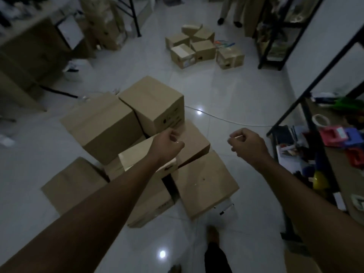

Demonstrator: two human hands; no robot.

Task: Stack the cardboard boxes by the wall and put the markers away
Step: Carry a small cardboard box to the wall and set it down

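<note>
A pile of several brown cardboard boxes (106, 127) lies on the white tiled floor right in front of me, some stacked askew on others. A second cluster of smaller boxes (197, 46) sits farther off. Coloured markers (224, 43) lie on the floor beside that cluster. My left hand (169, 144) hovers over the top of the near pile with fingers loosely curled and holds nothing. My right hand (246, 144) hangs in the air to the right of the pile, also loosely curled and empty.
A black metal shelf (313, 134) with tape, coloured items and clutter stands at my right. A white cable (226, 120) runs across the floor behind the pile. Larger cartons and a rack (102, 22) stand at the back left. Another person's legs (229, 16) are at the far end.
</note>
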